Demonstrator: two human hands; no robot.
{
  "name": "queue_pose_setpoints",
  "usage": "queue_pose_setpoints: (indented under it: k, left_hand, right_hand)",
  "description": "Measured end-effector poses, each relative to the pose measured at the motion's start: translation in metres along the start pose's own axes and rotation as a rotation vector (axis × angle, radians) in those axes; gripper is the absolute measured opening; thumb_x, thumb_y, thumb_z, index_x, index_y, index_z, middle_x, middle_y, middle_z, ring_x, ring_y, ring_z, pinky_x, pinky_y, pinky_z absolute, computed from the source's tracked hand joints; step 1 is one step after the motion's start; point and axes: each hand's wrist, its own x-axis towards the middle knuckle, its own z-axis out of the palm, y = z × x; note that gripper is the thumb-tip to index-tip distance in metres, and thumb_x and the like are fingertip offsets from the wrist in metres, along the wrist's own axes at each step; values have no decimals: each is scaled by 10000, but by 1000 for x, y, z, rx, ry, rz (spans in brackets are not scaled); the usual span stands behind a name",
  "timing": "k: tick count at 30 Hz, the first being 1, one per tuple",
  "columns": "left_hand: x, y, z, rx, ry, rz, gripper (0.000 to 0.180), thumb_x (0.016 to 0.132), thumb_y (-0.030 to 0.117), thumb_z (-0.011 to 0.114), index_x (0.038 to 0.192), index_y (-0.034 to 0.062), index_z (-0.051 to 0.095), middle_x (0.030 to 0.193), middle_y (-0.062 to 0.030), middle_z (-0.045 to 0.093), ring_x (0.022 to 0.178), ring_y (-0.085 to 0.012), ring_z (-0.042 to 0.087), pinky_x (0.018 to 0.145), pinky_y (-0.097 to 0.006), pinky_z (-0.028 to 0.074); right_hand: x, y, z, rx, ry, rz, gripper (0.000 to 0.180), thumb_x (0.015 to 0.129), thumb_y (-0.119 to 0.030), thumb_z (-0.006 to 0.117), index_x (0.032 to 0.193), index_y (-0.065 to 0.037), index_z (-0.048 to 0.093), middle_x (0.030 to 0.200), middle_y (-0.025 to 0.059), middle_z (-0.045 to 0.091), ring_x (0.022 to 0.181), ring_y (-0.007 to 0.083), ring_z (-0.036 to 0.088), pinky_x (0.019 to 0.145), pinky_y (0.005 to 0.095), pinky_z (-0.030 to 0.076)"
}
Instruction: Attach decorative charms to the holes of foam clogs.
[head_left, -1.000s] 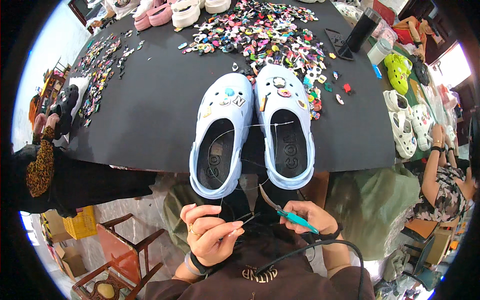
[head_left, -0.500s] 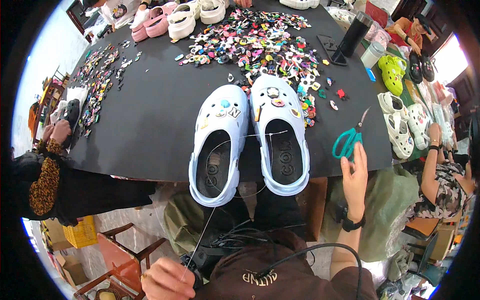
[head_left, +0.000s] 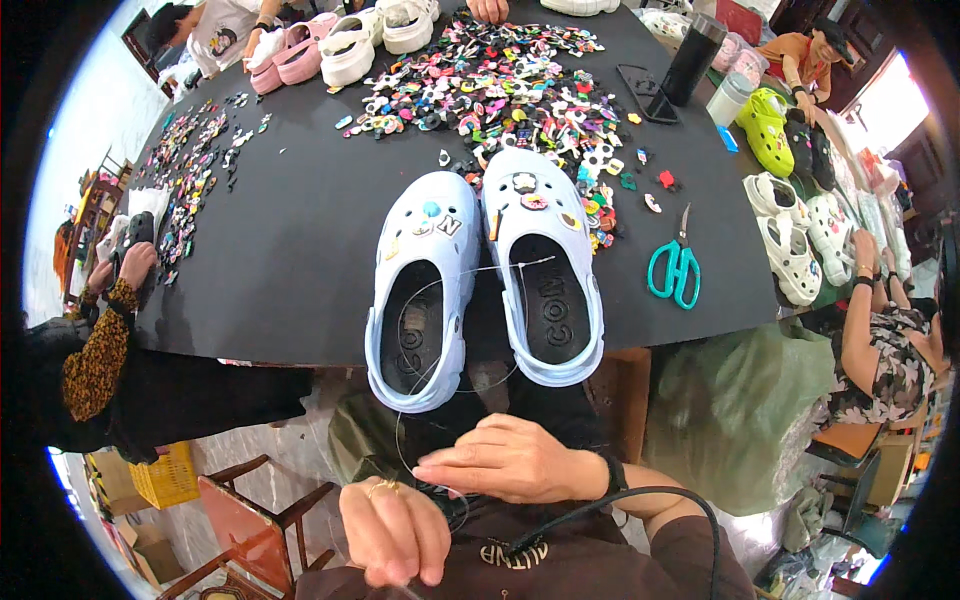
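Observation:
Two light-blue clogs, the left one (head_left: 420,290) and the right one (head_left: 545,270), stand side by side at the near edge of the black table (head_left: 290,250), with small charms on their toes. A thin clear thread (head_left: 470,272) runs across both clogs and hangs down in a loop toward my lap. My right hand (head_left: 505,460) lies just below the clogs, fingers stretched left, fingertips pinched at the thread. My left hand (head_left: 395,530) is lower, curled into a fist around the thread's end. Green-handled scissors (head_left: 675,270) lie on the table right of the clogs.
A big heap of colourful charms (head_left: 500,90) covers the far middle of the table, with more along the left edge (head_left: 190,190). White, pink, green and black clogs line the far and right sides. Other people sit around. A dark cup (head_left: 695,45) stands far right, a wooden chair (head_left: 250,510) at lower left.
My right hand laid the scissors on the table to the right and came back down to the thread in my lap. My left hand stayed low and closed around the thread.

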Motion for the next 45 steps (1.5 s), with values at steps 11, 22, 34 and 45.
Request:
queue_pose_setpoints:
  k: [11, 22, 34, 45]
  left_hand:
    - [3, -18, 11, 1220, 557, -616, 334, 818, 47, 625, 1147, -11, 610, 943, -132, 660, 908, -214, 612, 759, -294, 486]
    - [40, 7, 41, 487, -566, 170, 211, 922, 181, 466, 971, 68, 637, 1010, -62, 567, 1004, -243, 547, 828, -443, 496]
    - [40, -1, 45, 386, -648, 250, 212, 928, 177, 434, 970, 114, 633, 995, -30, 548, 954, -226, 561, 767, -409, 476]
    - [30, 4, 53, 397, -573, 234, 237, 951, 254, 443, 960, 116, 635, 1003, -33, 556, 958, -233, 559, 764, -413, 463]
  right_hand:
    - [-96, 15, -21, 247, -79, 944, 282, 930, -247, 482, 791, -24, 584, 633, 102, 560, 602, 235, 581, 583, 335, 453]
    - [-322, 83, -8, -924, -228, 1695, 438, 856, -207, 496, 1259, -38, 470, 798, 155, 665, 727, 304, 669, 663, 419, 527]
    - [-233, 75, -1, -846, -41, 1305, 279, 884, -268, 510, 1072, -83, 599, 811, 158, 662, 707, 332, 653, 662, 441, 523]
    - [-189, 64, -10, -763, 30, 1197, 275, 876, -260, 553, 1100, -111, 612, 956, 155, 659, 804, 349, 639, 698, 454, 510]
